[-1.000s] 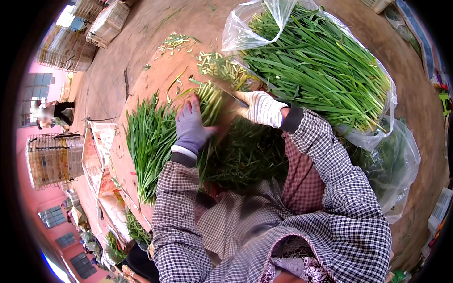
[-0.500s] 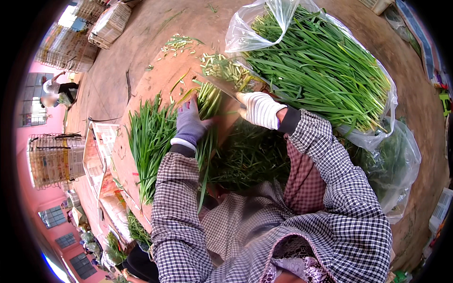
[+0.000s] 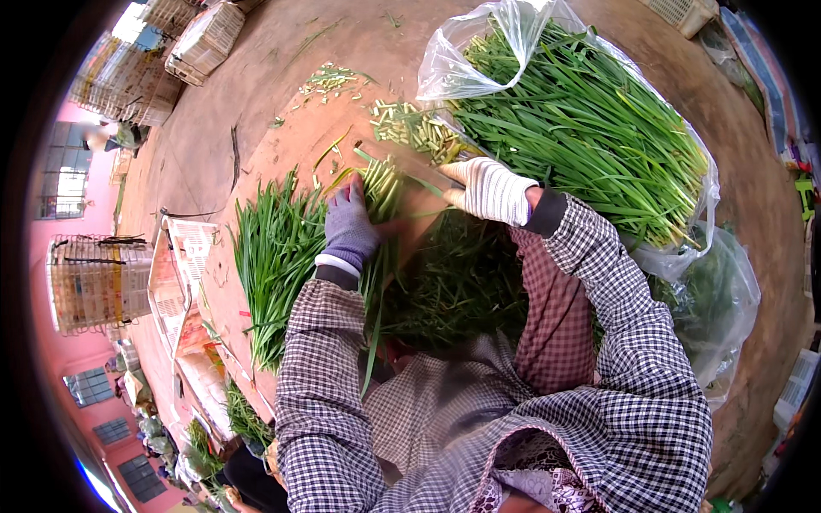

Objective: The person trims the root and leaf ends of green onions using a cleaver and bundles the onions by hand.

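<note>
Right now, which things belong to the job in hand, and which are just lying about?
In the job:
left hand, on green stalks
right hand, gripping knife
leafy pile at left
chopped stem pieces
bagged greens, probably

Lying about:
crate, far left
striped sheet, upper right
pale crate, top right

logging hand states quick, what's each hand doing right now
Left hand: closed on a bunch of green stalks, pale cut ends sticking out past the fingers.
Right hand: closed, holding a knife, handle hidden in the grip.
</note>
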Demonstrator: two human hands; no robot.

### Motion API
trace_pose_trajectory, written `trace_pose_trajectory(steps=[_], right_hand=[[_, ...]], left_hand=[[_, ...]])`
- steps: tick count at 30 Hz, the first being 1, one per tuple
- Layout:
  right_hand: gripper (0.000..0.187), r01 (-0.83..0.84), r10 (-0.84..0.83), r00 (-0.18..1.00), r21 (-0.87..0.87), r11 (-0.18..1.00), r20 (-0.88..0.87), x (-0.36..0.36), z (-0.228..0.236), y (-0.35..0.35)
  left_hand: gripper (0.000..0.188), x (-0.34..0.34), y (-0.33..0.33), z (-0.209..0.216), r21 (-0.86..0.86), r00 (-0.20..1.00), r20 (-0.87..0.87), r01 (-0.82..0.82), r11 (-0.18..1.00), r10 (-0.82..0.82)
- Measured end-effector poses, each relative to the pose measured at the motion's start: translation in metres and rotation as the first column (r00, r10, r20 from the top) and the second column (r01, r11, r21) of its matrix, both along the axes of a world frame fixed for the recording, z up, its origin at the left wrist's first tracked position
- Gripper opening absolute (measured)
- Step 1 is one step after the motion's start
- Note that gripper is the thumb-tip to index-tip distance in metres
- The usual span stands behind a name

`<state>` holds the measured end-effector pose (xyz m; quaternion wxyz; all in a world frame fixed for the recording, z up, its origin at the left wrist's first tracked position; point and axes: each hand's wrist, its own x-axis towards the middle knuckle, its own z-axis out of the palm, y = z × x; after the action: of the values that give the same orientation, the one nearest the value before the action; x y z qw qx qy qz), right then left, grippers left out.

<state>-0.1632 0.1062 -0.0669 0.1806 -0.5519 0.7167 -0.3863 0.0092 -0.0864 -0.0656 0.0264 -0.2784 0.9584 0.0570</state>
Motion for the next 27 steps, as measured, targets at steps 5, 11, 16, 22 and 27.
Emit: trace_pose_trajectory(steps=[5, 11, 16, 22, 27], right_hand=[[0.039, 0.117, -0.088, 0.979, -0.152, 0.981, 0.185, 0.021, 0.006, 0.017], [0.047, 0.314, -0.31, 0.949, -0.1, 0.944, 0.058, 0.035, -0.014, -0.004], [0.061, 0.367, -0.372, 0.922, 0.059, 0.928, 0.107, 0.046, -0.03, -0.057], [0.064, 0.414, -0.422, 0.893, 0.085, 0.906, 0.156, 0.045, -0.038, -0.092], [0.064, 0.415, -0.409, 0.903, -0.017, 0.91, 0.127, 0.042, -0.053, -0.098]], left_hand=[[0.107, -0.002, -0.002, 0.001, 0.016, 0.999, 0.021, 0.04, 0.999, -0.041], [0.107, -0.004, 0.001, 0.004, 0.035, 0.999, 0.038, -0.018, 0.999, 0.017], [0.106, 0.0, -0.002, 0.0, 0.071, 0.998, -0.035, -0.051, 0.996, 0.054], [0.107, 0.001, 0.0, -0.001, 0.022, 0.997, -0.064, -0.043, 0.999, 0.045], [0.111, 0.009, -0.006, 0.002, 0.114, 0.994, -0.097, -0.04, 0.993, 0.051]])
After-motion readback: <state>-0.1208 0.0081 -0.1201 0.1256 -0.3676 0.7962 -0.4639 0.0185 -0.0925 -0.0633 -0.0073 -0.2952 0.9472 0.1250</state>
